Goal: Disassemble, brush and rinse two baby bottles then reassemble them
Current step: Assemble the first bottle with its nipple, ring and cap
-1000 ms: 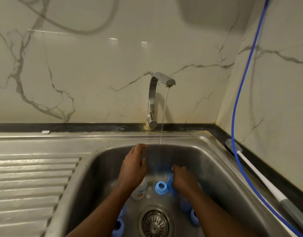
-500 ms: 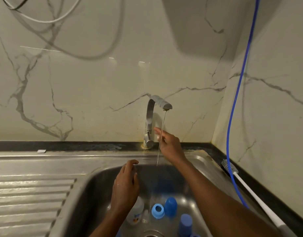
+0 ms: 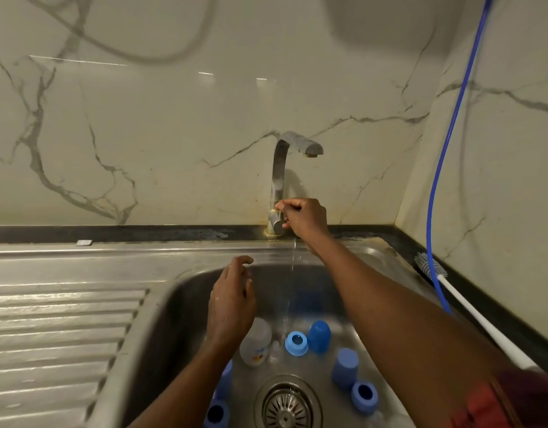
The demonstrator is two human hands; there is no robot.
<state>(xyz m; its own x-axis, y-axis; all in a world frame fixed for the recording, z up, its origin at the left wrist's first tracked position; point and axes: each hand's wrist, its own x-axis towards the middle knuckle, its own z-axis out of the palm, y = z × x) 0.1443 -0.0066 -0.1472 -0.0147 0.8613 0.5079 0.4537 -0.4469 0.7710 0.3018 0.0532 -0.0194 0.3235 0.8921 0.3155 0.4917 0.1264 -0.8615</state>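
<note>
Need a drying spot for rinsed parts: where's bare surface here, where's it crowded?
Free: the ribbed drainboard left of the basin, plus the steel strip behind it. Crowded: the basin floor around the drain, with blue caps, blue rings and a clear bottle. Bottle brush lies on the right ledge; right hand grips the tap knob.

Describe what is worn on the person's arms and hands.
The left hand and right hand are bare: no gloves, no watch or bracelet in view. A red-orange sleeve shows only at the right upper arm; otherwise the arms are uncovered as far as seen. The left hand glistens wet.
</note>
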